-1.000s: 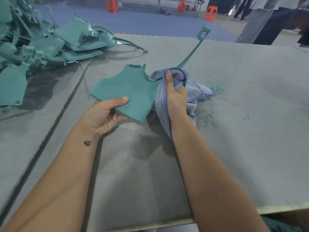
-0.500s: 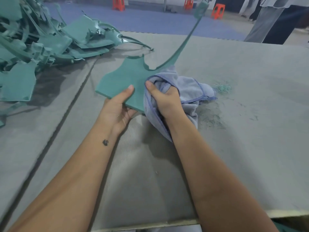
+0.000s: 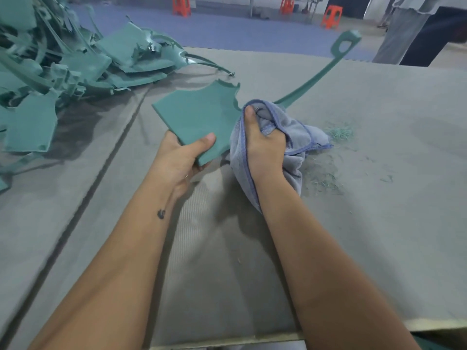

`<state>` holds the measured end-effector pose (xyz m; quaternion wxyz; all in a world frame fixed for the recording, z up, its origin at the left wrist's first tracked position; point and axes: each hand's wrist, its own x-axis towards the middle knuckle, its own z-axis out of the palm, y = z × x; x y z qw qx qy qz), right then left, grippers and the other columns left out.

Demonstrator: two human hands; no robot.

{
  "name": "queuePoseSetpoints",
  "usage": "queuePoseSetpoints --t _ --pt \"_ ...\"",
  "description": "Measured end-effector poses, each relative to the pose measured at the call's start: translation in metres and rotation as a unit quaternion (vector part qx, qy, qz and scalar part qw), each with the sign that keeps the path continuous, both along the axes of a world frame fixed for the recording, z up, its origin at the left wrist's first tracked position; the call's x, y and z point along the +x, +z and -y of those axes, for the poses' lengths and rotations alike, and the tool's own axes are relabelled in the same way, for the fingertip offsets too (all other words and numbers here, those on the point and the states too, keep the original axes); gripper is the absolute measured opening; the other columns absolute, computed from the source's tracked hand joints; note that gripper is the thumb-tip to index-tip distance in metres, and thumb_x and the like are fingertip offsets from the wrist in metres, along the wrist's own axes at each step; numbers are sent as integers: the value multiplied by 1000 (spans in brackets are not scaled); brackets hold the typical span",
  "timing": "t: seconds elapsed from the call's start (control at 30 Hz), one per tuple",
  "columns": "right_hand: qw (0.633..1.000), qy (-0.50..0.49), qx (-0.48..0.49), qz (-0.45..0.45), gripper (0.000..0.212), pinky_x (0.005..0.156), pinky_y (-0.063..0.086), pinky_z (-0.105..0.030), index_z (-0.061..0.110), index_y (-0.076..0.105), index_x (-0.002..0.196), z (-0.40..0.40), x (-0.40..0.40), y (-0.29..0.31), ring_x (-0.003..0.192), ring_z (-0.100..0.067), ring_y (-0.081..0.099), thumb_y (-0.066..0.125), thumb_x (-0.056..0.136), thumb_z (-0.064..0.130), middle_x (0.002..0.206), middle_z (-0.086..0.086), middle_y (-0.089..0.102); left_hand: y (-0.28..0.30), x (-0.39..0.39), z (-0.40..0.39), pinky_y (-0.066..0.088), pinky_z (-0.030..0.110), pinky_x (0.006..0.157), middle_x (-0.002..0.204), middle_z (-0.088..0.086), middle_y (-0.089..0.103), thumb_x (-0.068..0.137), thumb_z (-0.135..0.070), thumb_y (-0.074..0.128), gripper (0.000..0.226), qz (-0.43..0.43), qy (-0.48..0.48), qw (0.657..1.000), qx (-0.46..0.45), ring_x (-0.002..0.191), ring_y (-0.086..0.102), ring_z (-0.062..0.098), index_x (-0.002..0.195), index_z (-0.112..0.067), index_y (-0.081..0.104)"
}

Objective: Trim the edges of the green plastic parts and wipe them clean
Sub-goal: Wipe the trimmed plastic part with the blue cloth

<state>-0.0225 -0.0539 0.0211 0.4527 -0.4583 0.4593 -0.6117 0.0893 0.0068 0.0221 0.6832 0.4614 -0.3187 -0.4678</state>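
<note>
Green part [image 3: 199,117] sits above the middle of the tabletop [image 3: 379,198], held off it by my left hand [image 3: 180,157], thumb on top, fingers curled under its near corner. My right hand [image 3: 262,145] grips a bunched blue cloth [image 3: 295,132] against the part's right edge, where a long strap [image 3: 316,77] rises toward the far edge. Green shavings [image 3: 341,133] lie just right of the cloth. A pile [image 3: 63,64] of parts fills the far left corner.
</note>
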Motion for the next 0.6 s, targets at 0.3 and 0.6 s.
queuePoseSetpoints --t 0.3,0.6 --pt "997 -31 -28 -58 31 85 37 -9 14 61 112 10 -23 8 98 -9 58 60 93 38 98 6 63 -1 21 -4 44 13 45 87 -11 70 85 -2 67 33 2 21 999 29 63 66 2 104 -25 51" --pt "999 -27 -2 -19 41 66 44 1 14 60 124 10 -34 13 91 -2 62 57 94 41 102 9 66 -5 30 -4 40 16 40 83 -8 71 86 2 64 35 -7 -22 999 40 59 63 4 115 -16 54"
